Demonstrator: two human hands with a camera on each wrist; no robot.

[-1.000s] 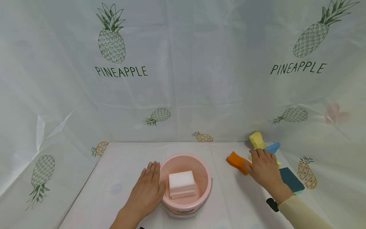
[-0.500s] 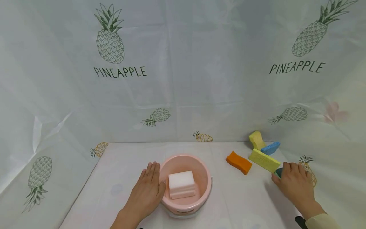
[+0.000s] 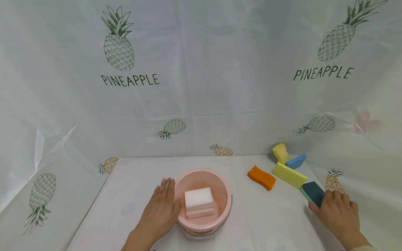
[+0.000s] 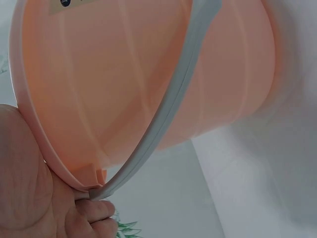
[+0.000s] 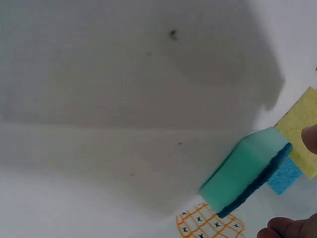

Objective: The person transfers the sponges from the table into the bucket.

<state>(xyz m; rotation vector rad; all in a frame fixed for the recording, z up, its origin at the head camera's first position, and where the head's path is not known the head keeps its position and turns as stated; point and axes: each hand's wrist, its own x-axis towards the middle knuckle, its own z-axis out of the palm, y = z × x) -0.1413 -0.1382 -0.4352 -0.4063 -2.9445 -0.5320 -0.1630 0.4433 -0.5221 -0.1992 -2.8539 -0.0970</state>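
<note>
In the head view my left hand (image 3: 160,212) lies along the left rim of a pink bucket (image 3: 226,205), fingers straight. The left wrist view shows its fingertips by the end of the grey bucket handle (image 4: 171,104). White rectangular blocks (image 3: 199,198) sit stacked inside the bucket. My right hand (image 3: 339,212) is just to the right of a dark-topped green scouring sponge (image 3: 313,193), thumb and fingers spread. In the right wrist view this sponge stands apart from the thumb and fingertips, its pale green side showing.
A long yellow sponge (image 3: 289,175) lies against the scouring sponge's far corner. Behind it are a blue sponge (image 3: 296,161) and another yellow sponge (image 3: 281,153). An orange wavy sponge (image 3: 262,177) lies nearer the bucket. Pineapple-printed sheeting (image 3: 226,87) rises behind the white table.
My right hand has moved from the yellow sponge to the scouring sponge, then back toward the lower right. The scouring sponge has turned and shifted up to the yellow one. My left hand stays put.
</note>
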